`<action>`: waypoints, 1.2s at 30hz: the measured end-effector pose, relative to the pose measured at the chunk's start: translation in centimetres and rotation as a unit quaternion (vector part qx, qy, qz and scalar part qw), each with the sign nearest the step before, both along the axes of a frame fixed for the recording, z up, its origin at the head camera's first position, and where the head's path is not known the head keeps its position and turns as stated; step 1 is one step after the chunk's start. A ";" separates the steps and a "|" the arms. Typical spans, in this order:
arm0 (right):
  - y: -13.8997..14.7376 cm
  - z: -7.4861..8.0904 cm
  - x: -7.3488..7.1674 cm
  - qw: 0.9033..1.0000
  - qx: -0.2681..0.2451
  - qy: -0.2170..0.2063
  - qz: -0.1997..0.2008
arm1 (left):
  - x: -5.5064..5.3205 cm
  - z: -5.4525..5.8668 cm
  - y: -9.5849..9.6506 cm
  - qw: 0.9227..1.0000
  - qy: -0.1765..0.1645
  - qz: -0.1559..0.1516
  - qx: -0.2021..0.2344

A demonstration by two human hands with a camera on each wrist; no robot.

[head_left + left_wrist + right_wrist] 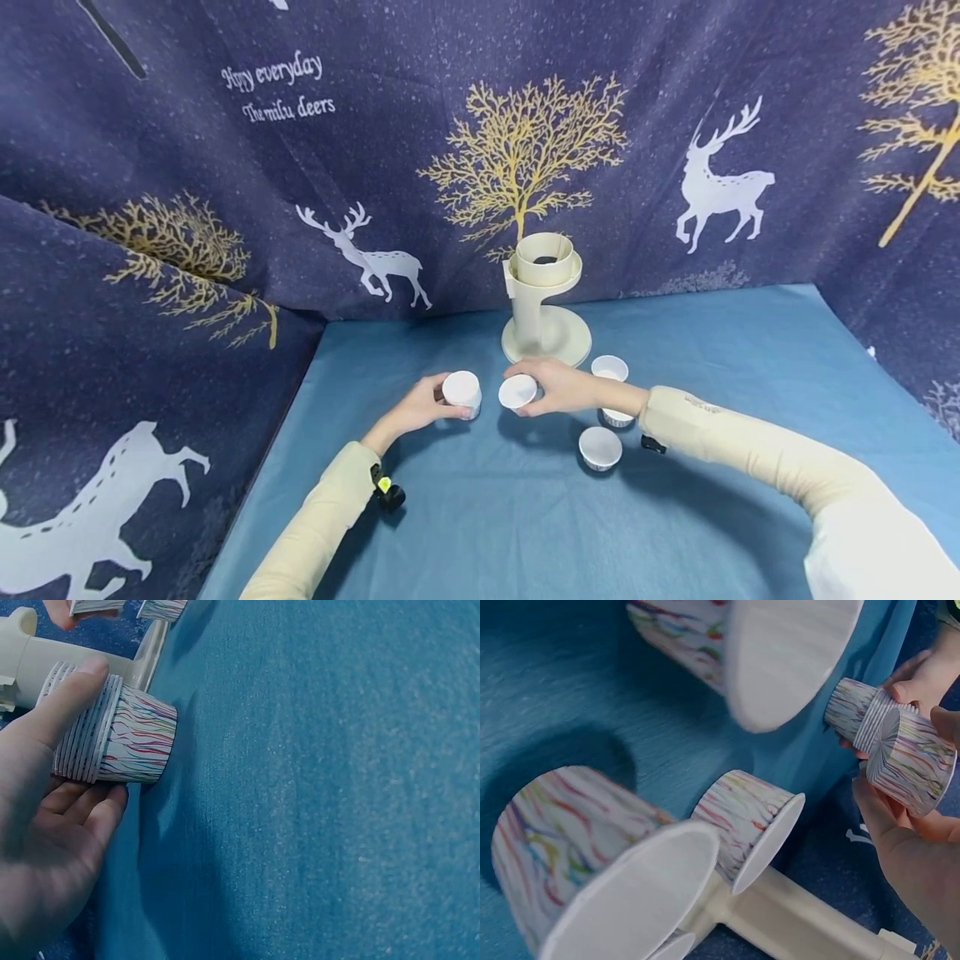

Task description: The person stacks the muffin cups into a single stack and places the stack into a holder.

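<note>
My left hand (417,408) grips a nested stack of paper cups (461,390). In the left wrist view the stack (142,735) shows many white rims and colourful wavy stripes, with the thumb over the rims and fingers beneath. My right hand (558,387) holds a single paper cup (517,392), mouth up, just right of the stack; in the right wrist view this cup (911,761) sits between thumb and fingers. Beneath and beside my right forearm, striped paper cups stand mouth up on the table, including a front one (600,448) and a rear one (610,367).
Behind the hands stands a cream stand (528,321) with a round base and a ring holding a cream cup-shaped piece (543,258). A blue cloth covers the table (480,525). Dark blue printed curtains (360,150) hang along the back and sides.
</note>
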State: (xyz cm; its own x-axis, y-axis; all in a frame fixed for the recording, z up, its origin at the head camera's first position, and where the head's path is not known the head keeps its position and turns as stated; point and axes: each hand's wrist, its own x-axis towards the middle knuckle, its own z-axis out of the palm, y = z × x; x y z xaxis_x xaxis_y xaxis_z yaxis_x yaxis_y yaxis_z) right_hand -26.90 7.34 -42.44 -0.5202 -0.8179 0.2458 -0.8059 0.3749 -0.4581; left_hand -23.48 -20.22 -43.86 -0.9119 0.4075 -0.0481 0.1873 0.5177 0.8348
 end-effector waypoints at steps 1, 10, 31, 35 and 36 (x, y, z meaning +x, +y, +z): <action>-0.1 0.1 0.1 1.000 -0.001 0.002 -0.002 | 0.0 0.0 0.0 1.000 0.000 -0.001 0.000; -1.0 0.3 0.0 1.000 0.003 -0.004 -0.004 | -0.9 -2.2 -0.5 1.000 0.014 -0.003 0.019; -3.0 0.9 -0.2 1.000 0.005 -0.015 0.000 | -1.3 -2.4 -0.4 0.999 0.010 -0.003 0.047; -3.3 0.8 -0.3 1.000 -0.004 -0.022 0.006 | -0.7 -1.3 -0.2 0.998 -0.004 -0.015 0.057; -3.4 0.7 -0.4 1.000 -0.004 -0.021 0.007 | -0.6 -1.0 -0.2 0.998 -0.008 -0.017 0.059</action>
